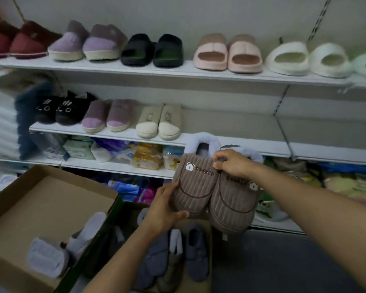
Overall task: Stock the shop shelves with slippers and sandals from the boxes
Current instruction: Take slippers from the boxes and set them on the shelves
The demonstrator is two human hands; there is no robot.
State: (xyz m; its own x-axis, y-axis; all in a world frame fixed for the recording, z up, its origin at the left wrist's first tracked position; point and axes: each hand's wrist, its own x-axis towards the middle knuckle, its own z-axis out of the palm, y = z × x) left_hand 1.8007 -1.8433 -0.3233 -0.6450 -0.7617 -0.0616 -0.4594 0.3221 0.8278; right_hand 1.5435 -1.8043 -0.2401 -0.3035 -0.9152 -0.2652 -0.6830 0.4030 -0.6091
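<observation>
A pair of brown ribbed slippers (215,195) with pale fluffy lining and small bear badges is held up side by side in front of the shelves, toes toward the camera, above the boxes and below the level of the middle shelf (118,133). The left hand (166,210) grips the toe edge of the left slipper, thumb curled over its front and fingers under the sole. The right hand (230,163) pinches the two slippers together at their collars, fingers curled over the top between them. On the top shelf (178,71) stand pairs in a row: dark red slippers (19,44), purple fluffy slippers (87,43), black clogs (152,50), pink slides (227,53) and white slides (306,60). The middle shelf carries black cat-face slippers (57,111), purple slippers (108,116) and beige slippers (159,122), with bare space to their right. Lower shelves hold packaged goods, blurred. Below left, an open cardboard box (40,199) holds a pale lilac slipper (49,256) at its near corner. Beside it, a second box (207,261) under the left forearm holds grey slippers (195,254) lying loosely.
</observation>
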